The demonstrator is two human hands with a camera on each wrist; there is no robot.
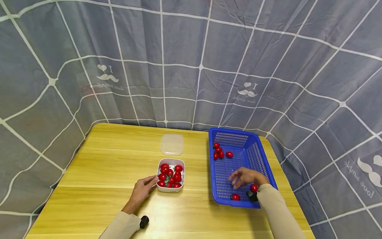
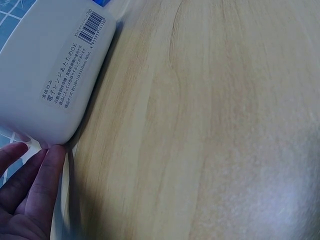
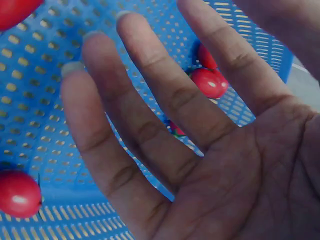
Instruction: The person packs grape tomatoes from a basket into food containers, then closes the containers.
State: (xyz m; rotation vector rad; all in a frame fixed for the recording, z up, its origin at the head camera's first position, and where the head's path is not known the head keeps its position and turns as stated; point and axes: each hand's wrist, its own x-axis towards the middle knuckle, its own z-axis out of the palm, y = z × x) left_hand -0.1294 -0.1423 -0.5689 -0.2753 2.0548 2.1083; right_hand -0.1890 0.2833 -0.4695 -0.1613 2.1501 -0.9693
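Wood-grain table with 1 white container, 1 translucent lid and 1 blue basket.

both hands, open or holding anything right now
Left hand: open, fingertips touching the white container.
Right hand: open, holding nothing, over the blue basket.

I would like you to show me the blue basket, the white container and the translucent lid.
Blue basket [image 1: 223, 168], head view, bare part of its floor.
White container [image 2: 37, 62], left wrist view, bare outer wall.
Translucent lid [image 1: 172, 144], head view, middle of its top.
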